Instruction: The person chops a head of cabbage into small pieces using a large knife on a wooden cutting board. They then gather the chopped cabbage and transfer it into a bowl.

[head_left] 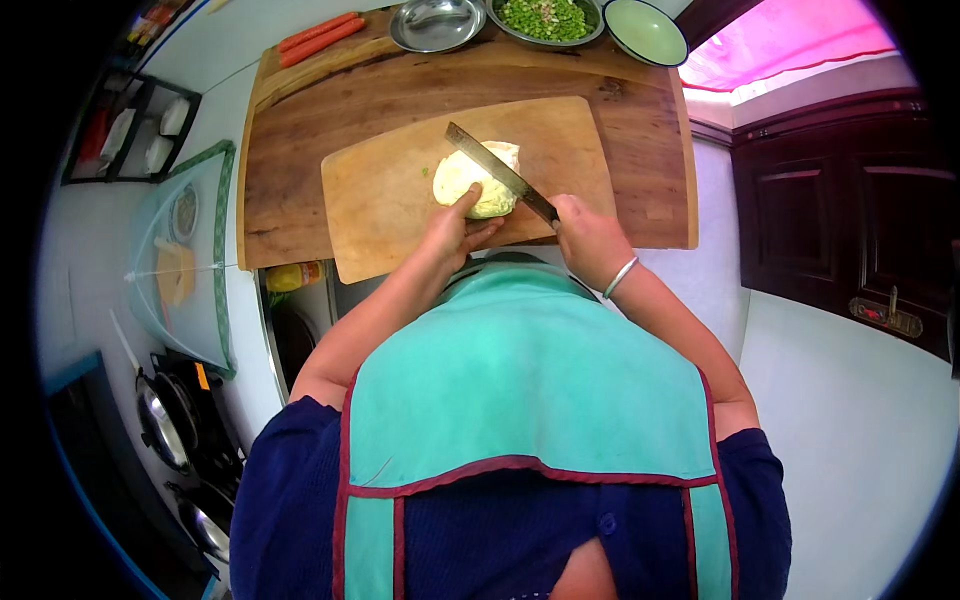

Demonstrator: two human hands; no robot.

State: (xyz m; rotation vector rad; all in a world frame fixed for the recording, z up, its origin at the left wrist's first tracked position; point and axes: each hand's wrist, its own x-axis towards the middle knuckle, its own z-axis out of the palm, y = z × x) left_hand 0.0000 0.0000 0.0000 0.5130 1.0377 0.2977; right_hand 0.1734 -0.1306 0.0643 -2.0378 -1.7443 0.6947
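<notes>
A pale yellow-green piece of cabbage (pixel 458 182) rests on the wooden cutting board (pixel 365 215). My left hand (pixel 455 232) grips its near side, the thumb on top and the fingers along the lower edge. In my right hand (pixel 592 242), wrapped round the handle, is a kitchen knife (pixel 492 165). Its long dark blade slants up and left across the cabbage; I cannot tell whether it has cut in. A tiny green scrap (pixel 425 172) lies on the board left of the cabbage.
Along the back of the wooden table (pixel 285 170) are carrots (pixel 320 38), a metal bowl (pixel 438 22), a bowl of chopped greens (pixel 545 18) and a pale green bowl (pixel 645 30). A mesh food cover (pixel 180 270) and pans (pixel 165 425) stand left. A dark door (pixel 830 205) is right.
</notes>
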